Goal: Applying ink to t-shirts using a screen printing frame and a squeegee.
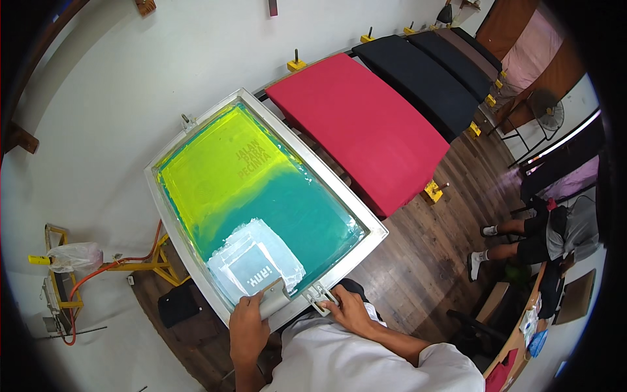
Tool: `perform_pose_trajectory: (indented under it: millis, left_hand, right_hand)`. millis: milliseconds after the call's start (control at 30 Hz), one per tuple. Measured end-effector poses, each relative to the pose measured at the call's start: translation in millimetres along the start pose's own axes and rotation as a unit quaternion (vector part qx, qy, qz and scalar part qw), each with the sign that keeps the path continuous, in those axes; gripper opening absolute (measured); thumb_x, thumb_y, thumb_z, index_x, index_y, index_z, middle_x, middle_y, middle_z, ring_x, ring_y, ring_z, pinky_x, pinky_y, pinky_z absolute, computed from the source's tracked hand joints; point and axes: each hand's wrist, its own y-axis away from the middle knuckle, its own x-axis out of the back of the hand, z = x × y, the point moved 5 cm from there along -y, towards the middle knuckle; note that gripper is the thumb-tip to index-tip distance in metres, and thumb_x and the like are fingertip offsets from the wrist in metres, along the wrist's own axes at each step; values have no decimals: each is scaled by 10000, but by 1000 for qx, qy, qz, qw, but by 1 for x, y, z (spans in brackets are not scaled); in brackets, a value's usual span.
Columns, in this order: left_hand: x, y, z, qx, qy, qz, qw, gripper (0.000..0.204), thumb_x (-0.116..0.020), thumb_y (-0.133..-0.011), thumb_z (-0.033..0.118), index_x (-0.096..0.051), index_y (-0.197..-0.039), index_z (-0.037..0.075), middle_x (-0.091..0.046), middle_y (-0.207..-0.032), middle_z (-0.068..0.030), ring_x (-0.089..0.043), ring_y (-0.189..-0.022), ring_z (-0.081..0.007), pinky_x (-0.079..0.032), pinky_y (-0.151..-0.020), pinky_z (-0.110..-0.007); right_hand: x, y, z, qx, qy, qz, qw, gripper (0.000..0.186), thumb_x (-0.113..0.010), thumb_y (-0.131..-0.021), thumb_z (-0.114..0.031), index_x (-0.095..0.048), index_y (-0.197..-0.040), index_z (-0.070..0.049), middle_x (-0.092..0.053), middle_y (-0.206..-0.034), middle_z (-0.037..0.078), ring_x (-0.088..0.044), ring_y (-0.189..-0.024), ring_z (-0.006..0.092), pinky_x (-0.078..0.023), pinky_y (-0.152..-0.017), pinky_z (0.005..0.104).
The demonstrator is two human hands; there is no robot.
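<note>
In front of me lies a screen-printing screen in a pale metal frame [353,257]. Its mesh [297,209] is teal, with a yellow-green area at the far left and a smeared patch of white ink [285,251] near me. My left hand [249,326] is closed on a grey squeegee [275,300] at the near end of the screen, beside the white ink. To its right, my right hand [351,312] has its fingers around a metal bracket [318,298] on the frame's near edge. The squeegee's underside cannot be seen.
Beyond the screen runs a row of printing boards: a red cloth-covered one [366,124], then black ones [418,85]. Yellow clamps [434,191] stick out at their ends. A person [555,228] is at the right by a wooden table [516,330]. An orange hose [98,269] hangs at the left.
</note>
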Motion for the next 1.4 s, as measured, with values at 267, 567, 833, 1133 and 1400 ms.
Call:
perform_pose_trajectory:
  millis: [267,567,833,1133,1400]
  left_hand:
    - [0,2,0,-16,-11,7,1000,560,-753,-696,-11,-593,-1230,36,-595,-1005,-185,-596,-934,-390,-482,-816,-457]
    - [-2,6,3,-25,-21,26,999,575,-769,-689,2,-593,-1234,50,-592,-990,-177,-594,-924,-384,-478,-792,-460]
    - [-3,8,6,-23,-26,35,999,569,-768,-684,-1,-602,-1226,53,-594,-1001,-169,-594,-933,-378,-477,-791,-458]
    - [-5,12,7,-17,-29,52,998,580,-773,-672,-5,-605,-1223,60,-597,-1008,-166,-596,-936,-377,-481,-791,-457]
    - [-6,13,10,-9,-39,61,997,564,-774,-672,-11,-620,-1210,60,-604,-1011,-169,-608,-929,-376,-491,-799,-443]
  right_hand:
    - [-2,0,0,-8,0,-4,1000,330,-686,-907,-265,-542,-954,28,-613,-775,238,-616,-660,403,-459,-577,439]
    - [-1,1,-1,0,9,6,1000,322,-680,-913,-264,-557,-990,23,-628,-796,244,-624,-691,409,-472,-600,434]
    - [-3,1,5,-3,14,3,1000,325,-677,-914,-270,-558,-1005,18,-632,-795,241,-627,-699,414,-473,-607,450]
    - [-3,1,8,-3,18,2,1000,320,-668,-917,-282,-556,-1024,-2,-638,-808,246,-632,-737,435,-479,-625,462]
    - [-4,0,9,-10,1,0,1000,336,-673,-915,-296,-548,-972,11,-632,-781,226,-629,-662,409,-476,-585,454]
